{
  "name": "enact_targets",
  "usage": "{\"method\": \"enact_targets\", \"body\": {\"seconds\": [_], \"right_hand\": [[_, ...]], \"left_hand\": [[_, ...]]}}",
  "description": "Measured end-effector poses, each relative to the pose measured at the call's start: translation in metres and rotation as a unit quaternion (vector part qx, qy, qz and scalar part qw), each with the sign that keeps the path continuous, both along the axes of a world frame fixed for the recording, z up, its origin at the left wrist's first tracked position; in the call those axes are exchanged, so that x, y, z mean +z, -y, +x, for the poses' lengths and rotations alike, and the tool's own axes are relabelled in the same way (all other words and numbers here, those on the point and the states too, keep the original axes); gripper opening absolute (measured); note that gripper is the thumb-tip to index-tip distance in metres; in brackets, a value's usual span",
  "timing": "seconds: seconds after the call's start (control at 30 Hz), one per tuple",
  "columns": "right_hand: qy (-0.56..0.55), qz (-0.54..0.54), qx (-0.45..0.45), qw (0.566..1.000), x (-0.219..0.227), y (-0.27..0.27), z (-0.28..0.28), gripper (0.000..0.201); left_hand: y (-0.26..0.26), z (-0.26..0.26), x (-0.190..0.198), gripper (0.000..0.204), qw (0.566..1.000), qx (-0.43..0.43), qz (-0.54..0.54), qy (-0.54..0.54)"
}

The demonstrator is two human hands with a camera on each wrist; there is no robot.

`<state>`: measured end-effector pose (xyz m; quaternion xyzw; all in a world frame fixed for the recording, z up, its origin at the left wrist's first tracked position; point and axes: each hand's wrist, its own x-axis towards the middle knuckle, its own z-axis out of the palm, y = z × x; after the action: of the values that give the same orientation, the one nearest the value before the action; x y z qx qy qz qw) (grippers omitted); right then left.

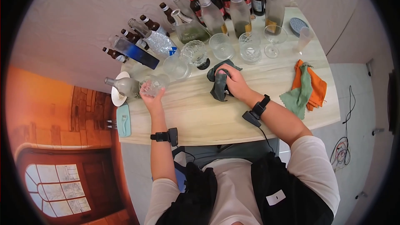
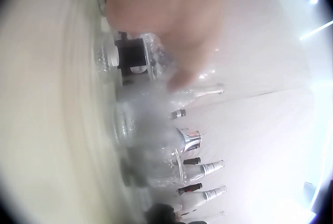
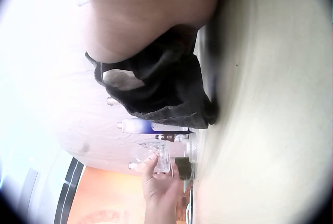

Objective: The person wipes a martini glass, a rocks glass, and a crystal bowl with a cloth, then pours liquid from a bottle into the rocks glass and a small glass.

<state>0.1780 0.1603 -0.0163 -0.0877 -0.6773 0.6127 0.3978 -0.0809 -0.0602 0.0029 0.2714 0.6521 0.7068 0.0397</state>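
My left hand (image 1: 152, 98) grips a clear patterned glass (image 1: 153, 84) at the left side of the table, beside a greyish round-bodied bottle (image 1: 127, 86). The right wrist view also shows this hand (image 3: 160, 188), its thumb and fingers around the glass (image 3: 162, 156). At mid-table my right hand (image 1: 238, 84) holds a bunched dark grey cloth (image 1: 218, 88). Seen close up in the right wrist view, the cloth (image 3: 166, 86) hangs in folds from the fingers, with the tabletop alongside. In the left wrist view the left hand (image 2: 166, 13) is blurred and the glass is indistinct.
Several clear glasses (image 1: 221, 46) stand beyond the hands, before brown and clear bottles (image 1: 238, 12) along the wall. A stemmed glass (image 1: 272, 51) is at back right. Green (image 1: 301, 93) and orange cloths (image 1: 317, 87) lie at right. A teal tray (image 1: 123, 121) sits at the left edge.
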Motion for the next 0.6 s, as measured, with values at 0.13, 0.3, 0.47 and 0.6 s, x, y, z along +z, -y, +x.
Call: {"method": "enact_targets", "body": {"seconds": [0.13, 0.3, 0.47, 0.6], "right_hand": [[0.011, -0.003, 0.012, 1.000, 0.001, 0.000, 0.001, 0.015], [0.012, -0.010, 0.022, 1.000, 0.001, 0.001, 0.001, 0.016], [0.017, -0.019, 0.032, 0.999, 0.000, 0.001, 0.000, 0.017], [0.023, -0.014, 0.032, 0.999, 0.001, 0.001, 0.001, 0.018]], "left_hand": [[-0.010, -0.005, -0.001, 0.076, 0.999, 0.039, -0.004, 0.016], [-0.020, -0.014, -0.005, 0.075, 0.996, 0.075, -0.003, 0.054], [-0.026, -0.025, -0.013, 0.076, 0.995, 0.080, -0.004, 0.053], [-0.027, -0.031, -0.020, 0.076, 0.994, 0.096, -0.016, 0.051]]}}
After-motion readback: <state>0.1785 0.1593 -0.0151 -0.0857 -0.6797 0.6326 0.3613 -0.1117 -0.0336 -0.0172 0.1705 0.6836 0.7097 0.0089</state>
